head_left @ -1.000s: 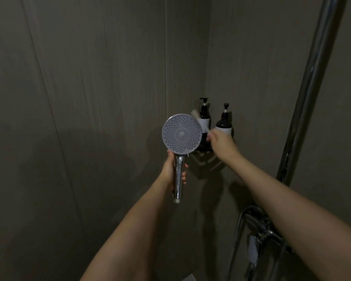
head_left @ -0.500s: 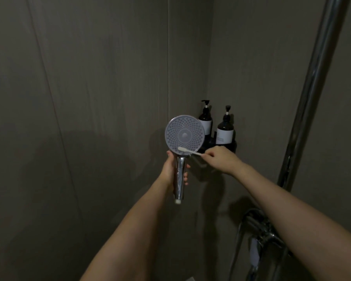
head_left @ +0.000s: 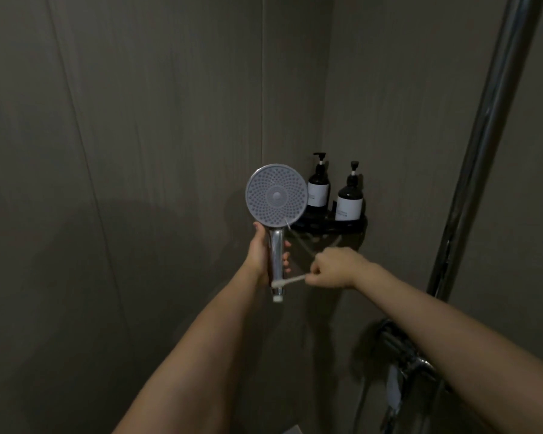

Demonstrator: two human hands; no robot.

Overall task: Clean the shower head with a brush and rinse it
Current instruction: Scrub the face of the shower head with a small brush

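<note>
Head view shows the left hand (head_left: 257, 250) clenched round the chrome handle of the round grey-faced shower head (head_left: 276, 195), held upright with its nozzles turned toward the person for scrubbing. The right hand (head_left: 333, 267), fingers pinched on a slim white brush (head_left: 287, 280), lays its bristles against the handle's lower end, seemingly working there rather than on the face.

A round shower head (head_left: 276, 195) is held upright, its perforated face turned to the camera, with the chrome handle gripped by the left hand (head_left: 261, 252). A small pale brush (head_left: 287, 280) is pinched in the right hand (head_left: 333, 268), and its head is laid against the lower end of the handle; whether bristles touch is blurred. Behind, two dark pump bottles (head_left: 349, 198) are stood on a black corner shelf (head_left: 355, 226). A chrome riser pipe (head_left: 483, 145) and a mixer tap (head_left: 402, 355) are seen at the right
</note>
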